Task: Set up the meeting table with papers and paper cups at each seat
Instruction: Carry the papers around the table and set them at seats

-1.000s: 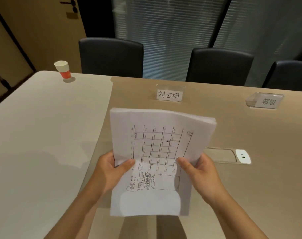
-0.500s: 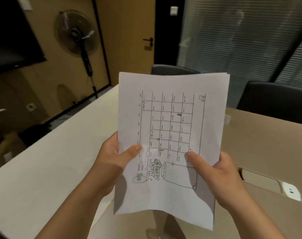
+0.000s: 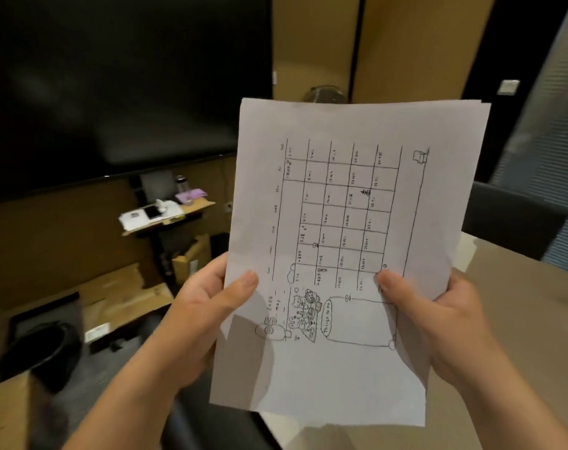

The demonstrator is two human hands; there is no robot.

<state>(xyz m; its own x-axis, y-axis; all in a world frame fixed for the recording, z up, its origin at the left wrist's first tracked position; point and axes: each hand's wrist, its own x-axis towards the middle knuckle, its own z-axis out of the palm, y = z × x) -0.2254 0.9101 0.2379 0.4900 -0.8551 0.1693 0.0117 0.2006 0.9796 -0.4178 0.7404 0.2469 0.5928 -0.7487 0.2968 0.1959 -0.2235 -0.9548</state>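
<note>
Both hands, left [image 3: 208, 306] and right [image 3: 438, 323], pinching the paper stack [image 3: 347, 254]; table [image 3: 519, 287] just right, nothing visibly dealt out yet.

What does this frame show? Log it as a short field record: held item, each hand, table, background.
held item: stack of papers, printed grid and drawings facing the camera, held in the air
left hand: grip on the stack's left edge, thumb on top
right hand: grip on the right edge, thumb on top
table: partly visible at right
background: dark screen, cluttered shelf
</note>
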